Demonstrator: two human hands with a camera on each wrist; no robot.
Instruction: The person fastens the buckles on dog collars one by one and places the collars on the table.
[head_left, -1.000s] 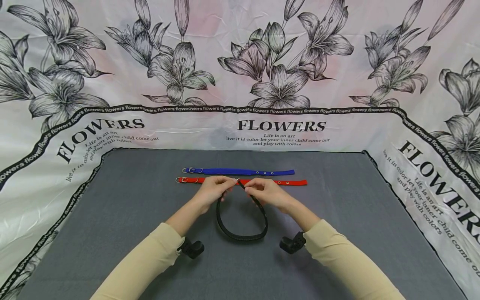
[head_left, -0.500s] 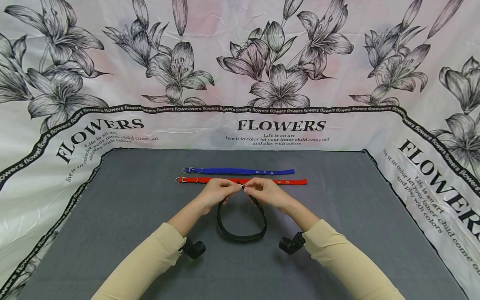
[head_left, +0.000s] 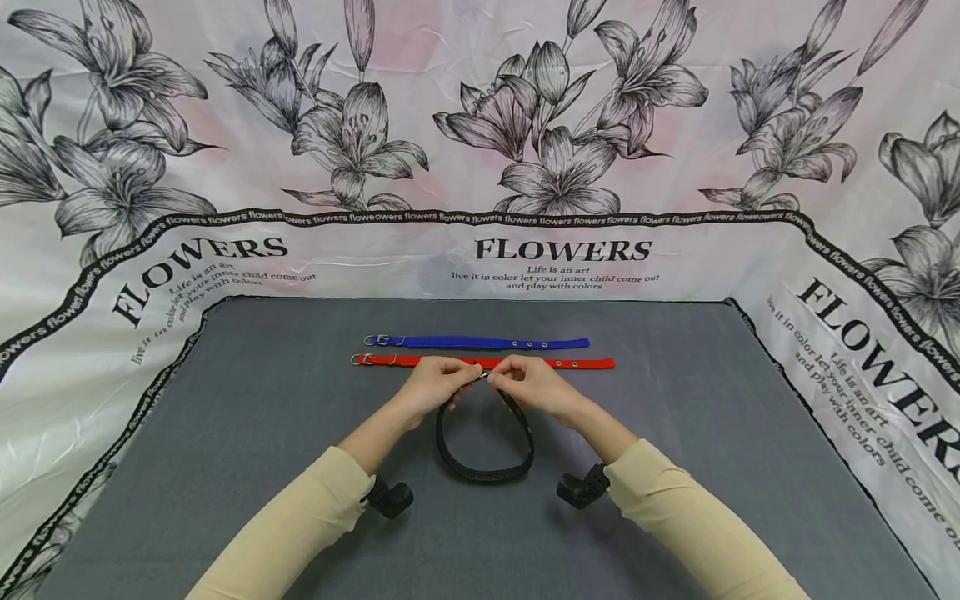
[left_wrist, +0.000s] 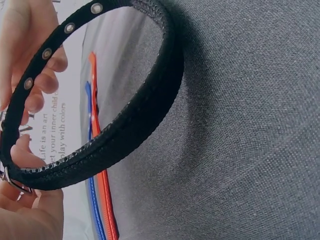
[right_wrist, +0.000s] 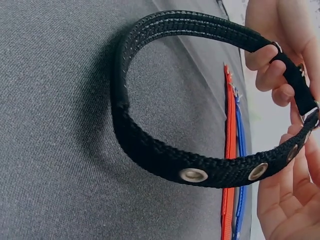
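Note:
A black collar (head_left: 486, 476) with metal eyelets is bent into a loop between the two hands. My left hand (head_left: 433, 388) pinches its buckle end; the silver buckle (left_wrist: 18, 185) shows beside the fingers in the left wrist view. My right hand (head_left: 537, 387) pinches the eyelet end with thumb and fingertips. Both ends meet between the fingertips, where the strap's tip is mostly hidden. In the right wrist view the padded, stitched part of the loop curves away on the far side, with the eyelets (right_wrist: 193, 175) on the near side.
Behind the hands a red collar (head_left: 596, 364) lies flat, partly covered by the fingers. Parallel to it, farther back, lies a blue collar (head_left: 457, 342). Grey cloth (head_left: 675, 400) covers the table, and a flower-printed sheet (head_left: 405, 258) hangs behind.
The fingertips of both hands have come closer together, the left moving slightly right. The strap tip that stuck up between them is now mostly hidden at the fingers. The loop has narrowed slightly.

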